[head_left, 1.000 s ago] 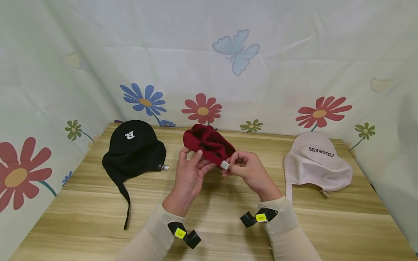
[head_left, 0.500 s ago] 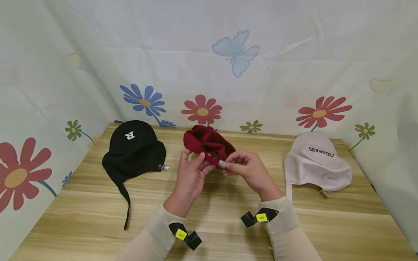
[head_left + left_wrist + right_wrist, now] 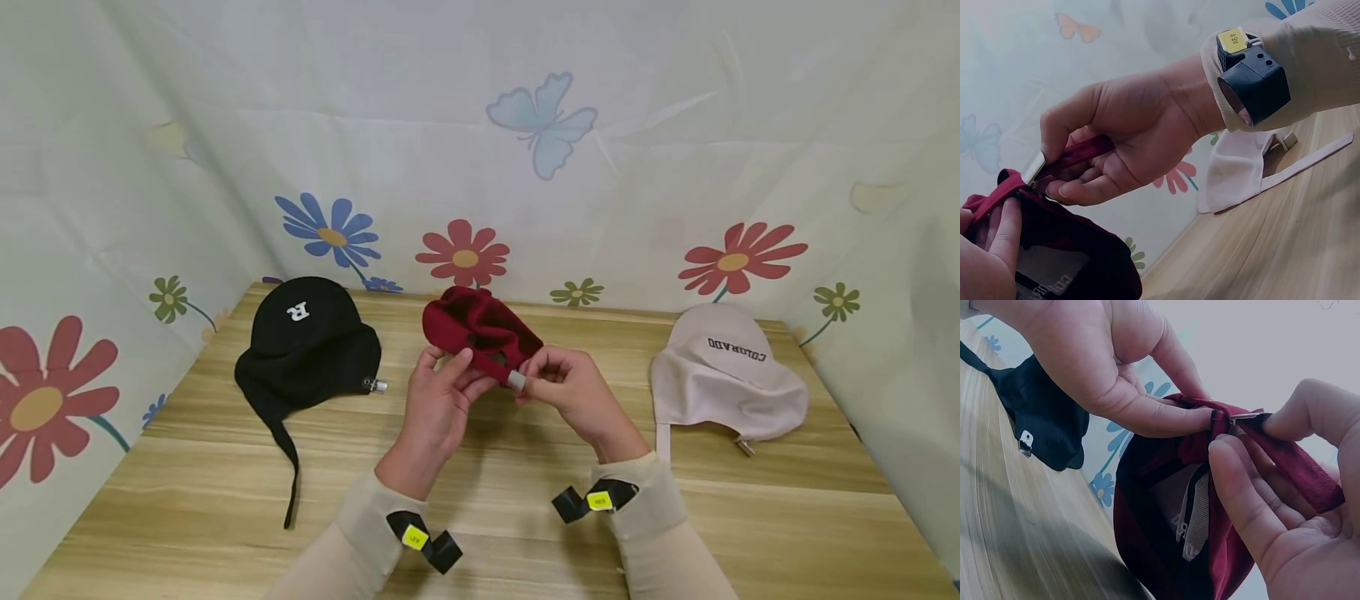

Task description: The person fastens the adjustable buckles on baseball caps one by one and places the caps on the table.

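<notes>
A dark red cap (image 3: pixel 480 321) is held up over the middle of the table, its back strap towards me. With thumb and fingers, my left hand (image 3: pixel 435 412) pinches the strap just left of a silver metal buckle (image 3: pixel 516 380). My right hand (image 3: pixel 581 396) pinches that buckle from the other side. In the left wrist view the red strap tail (image 3: pixel 1082 154) runs from the buckle under the right thumb into the palm. The right wrist view shows the buckle flap (image 3: pixel 1249 416) tilted up, right thumb against it. A pale label (image 3: pixel 1179 519) shows inside the cap.
On the wooden table (image 3: pixel 480 533), a black cap (image 3: pixel 315 333) with a white R lies to the left, strap trailing forward. A pale pink cap (image 3: pixel 723 375) lettered COLORADO lies at the right. A flowered curtain (image 3: pixel 637 225) stands behind the table.
The buckle has shifted slightly right and tilted since half a second ago, and the right hand's fingers have changed their hold a little. The left hand and the other caps stay put.
</notes>
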Tool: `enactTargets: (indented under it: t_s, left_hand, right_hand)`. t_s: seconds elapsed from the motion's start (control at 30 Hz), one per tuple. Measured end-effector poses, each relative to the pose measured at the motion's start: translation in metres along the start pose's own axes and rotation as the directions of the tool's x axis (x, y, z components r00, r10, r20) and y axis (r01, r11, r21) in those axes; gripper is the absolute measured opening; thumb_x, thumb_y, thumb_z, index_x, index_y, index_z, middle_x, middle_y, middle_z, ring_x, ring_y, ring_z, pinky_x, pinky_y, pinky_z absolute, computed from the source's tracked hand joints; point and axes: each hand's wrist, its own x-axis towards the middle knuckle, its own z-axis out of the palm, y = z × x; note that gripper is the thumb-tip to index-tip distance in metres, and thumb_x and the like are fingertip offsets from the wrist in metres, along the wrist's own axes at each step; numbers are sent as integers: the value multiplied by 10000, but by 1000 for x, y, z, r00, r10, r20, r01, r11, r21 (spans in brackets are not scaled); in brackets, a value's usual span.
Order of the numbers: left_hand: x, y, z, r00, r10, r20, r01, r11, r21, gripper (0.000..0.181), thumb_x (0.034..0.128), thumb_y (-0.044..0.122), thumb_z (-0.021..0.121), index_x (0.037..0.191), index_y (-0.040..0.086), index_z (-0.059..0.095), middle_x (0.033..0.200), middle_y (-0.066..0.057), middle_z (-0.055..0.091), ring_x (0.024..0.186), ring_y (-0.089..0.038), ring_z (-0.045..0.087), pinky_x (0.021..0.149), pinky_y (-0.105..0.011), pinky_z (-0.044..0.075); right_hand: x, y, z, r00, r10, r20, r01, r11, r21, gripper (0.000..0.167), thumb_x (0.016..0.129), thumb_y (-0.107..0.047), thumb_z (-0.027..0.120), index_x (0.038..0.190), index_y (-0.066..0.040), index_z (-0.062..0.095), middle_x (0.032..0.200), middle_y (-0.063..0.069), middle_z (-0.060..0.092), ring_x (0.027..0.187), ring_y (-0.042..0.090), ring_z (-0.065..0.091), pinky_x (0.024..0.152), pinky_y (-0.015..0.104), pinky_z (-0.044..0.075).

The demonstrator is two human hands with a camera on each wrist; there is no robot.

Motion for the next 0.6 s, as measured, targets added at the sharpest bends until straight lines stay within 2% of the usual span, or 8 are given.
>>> enactTargets:
  t_s: [0.13,0.3,0.43,0.6]
  left_hand:
    - [0,0,1,1000,7,-1,-7,1000,11,186,973,51,548,1134,108,475,1067,-61,690,809,-149,714,783,-330,594]
    - [0,-3,2,1000,10,9,-10,1000,6,190,966,7,536,1122,100,478,1056,-55,673,826,-142,711,786,-317,593]
    - [1,-4,1,1000,12,2,-12,1000,-9,195,961,-21,530,1106,95,468,1012,-48,687,822,-143,708,782,-321,595]
    - [1,-5,0,1000,10,-14,-10,1000,-9,183,961,-32,521,1092,89,482,973,-44,696,811,-133,700,772,-309,596]
  right_hand:
    - [-1,0,0,1000,8,8,-8,1000,30,67,867,51,600,842,80,545,909,102,644,720,189,692,754,389,602]
    - [-1,0,-2,1000,0,21,-1,998,68,84,872,78,568,846,115,498,936,112,646,745,164,712,765,393,599]
    - [-1,0,-1,1000,3,11,-4,996,84,114,879,60,591,874,140,510,916,91,635,734,151,709,750,353,603]
    - [1,1,-2,1000,17,10,-18,997,74,195,883,6,647,981,158,575,860,51,670,720,165,707,749,350,602]
